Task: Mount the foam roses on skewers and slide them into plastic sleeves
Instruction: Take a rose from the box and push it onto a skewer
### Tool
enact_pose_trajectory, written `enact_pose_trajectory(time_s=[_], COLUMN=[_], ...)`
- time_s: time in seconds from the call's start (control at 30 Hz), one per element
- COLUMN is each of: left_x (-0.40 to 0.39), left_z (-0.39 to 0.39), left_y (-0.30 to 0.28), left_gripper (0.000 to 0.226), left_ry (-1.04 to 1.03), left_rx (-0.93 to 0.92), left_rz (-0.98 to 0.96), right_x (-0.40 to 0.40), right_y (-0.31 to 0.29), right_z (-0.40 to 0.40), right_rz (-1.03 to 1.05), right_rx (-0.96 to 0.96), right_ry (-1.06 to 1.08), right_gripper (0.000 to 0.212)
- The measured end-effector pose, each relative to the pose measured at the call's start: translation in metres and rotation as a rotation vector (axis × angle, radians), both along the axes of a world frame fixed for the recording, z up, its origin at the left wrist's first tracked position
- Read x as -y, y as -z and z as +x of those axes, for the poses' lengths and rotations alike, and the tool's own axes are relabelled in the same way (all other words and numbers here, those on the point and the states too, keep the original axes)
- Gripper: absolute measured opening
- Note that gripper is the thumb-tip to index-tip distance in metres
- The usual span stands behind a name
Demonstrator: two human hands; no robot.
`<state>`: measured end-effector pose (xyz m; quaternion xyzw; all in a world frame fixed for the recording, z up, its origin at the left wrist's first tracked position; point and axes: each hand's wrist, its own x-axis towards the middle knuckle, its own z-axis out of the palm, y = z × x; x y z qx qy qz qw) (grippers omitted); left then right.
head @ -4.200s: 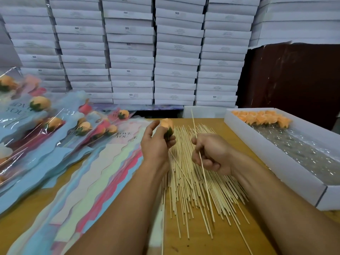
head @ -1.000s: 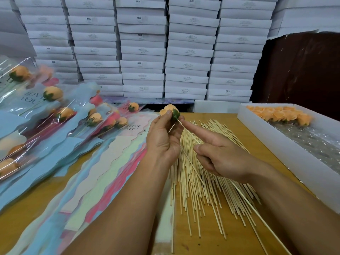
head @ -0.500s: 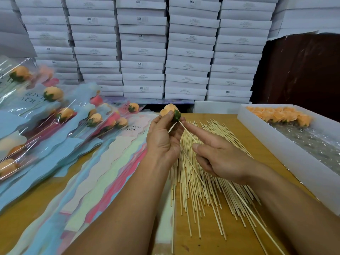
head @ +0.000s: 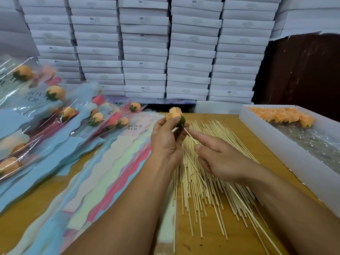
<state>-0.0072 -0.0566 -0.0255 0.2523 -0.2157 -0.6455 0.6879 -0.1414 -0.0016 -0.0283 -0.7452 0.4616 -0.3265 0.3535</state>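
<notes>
Head view: stacked white boxes (head: pixel 145 52) fill the top of the frame behind the worktop (head: pixel 237 236). Finished sleeved roses (head: pixel 55 111) overlap at the left, out of the working area, with empty plastic sleeves (head: pixel 103 181) fanned just right of them, within reach. A white tray (head: pixel 276 144) at the right keeps unmounted roses (head: pixel 281 116) together. Loose skewers (head: pixel 207 181) lie spread at centre, easy to pick singly. Above them, the left hand (head: pixel 165 144) pinches one foam rose (head: pixel 175 115) with its green base turned right, so the right hand (head: pixel 220 161), fingers curled round a skewer (head: pixel 193 163) and forefinger steadying it, can drive the tip in.
</notes>
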Motion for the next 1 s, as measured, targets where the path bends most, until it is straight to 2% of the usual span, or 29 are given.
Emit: enact_pose_trajectory(time_s=[0.13,0.2,0.33,0.43,0.47,0.53,0.6,0.67,0.73,0.9,1.0], left_x=[0.000,0.001,0.001,-0.003,-0.004,-0.006,-0.001,0.007,0.021,0.040,0.048], left_z=[-0.002,-0.004,-0.008,-0.013,-0.015,-0.017,-0.015,-0.002,0.021,0.094,0.124], left_y=[0.003,0.005,0.006,0.002,-0.002,-0.009,-0.015,-0.020,-0.024,-0.026,-0.012], left_gripper=[0.034,0.043,0.043,0.046,0.039,0.010,0.014,0.005,0.008,0.031,0.046], left_ry=[-0.022,-0.032,-0.055,-0.054,-0.043,-0.019,-0.018,-0.022,-0.064,-0.213,-0.159], left_rx=[0.028,0.109,0.465,0.797,0.854,0.887,0.941,1.033,1.214,1.855,2.067], left_rz=[0.035,0.061,0.134,0.229,0.246,0.259,0.245,0.207,0.140,-0.019,-0.058], right_x=[0.004,0.006,0.007,0.009,0.010,0.011,0.012,0.012,0.012,0.014,0.014], right_y=[0.003,0.003,0.003,0.004,0.004,0.004,0.004,0.005,0.005,0.005,0.006], right_z=[-0.002,-0.004,-0.007,-0.008,-0.008,-0.008,-0.009,-0.010,-0.011,-0.012,-0.012], right_rz=[-0.017,-0.013,0.002,0.007,0.003,-0.007,-0.009,-0.007,-0.006,0.012,0.011], right_rx=[-0.019,-0.010,0.020,0.055,0.068,0.097,0.121,0.126,0.123,0.130,0.106], right_ry=[0.041,0.052,0.073,0.121,0.139,0.168,0.182,0.184,0.182,0.175,0.177], right_gripper=[0.049,0.041,0.032,0.031,0.031,0.032,0.032,0.031,0.031,0.031,0.032])
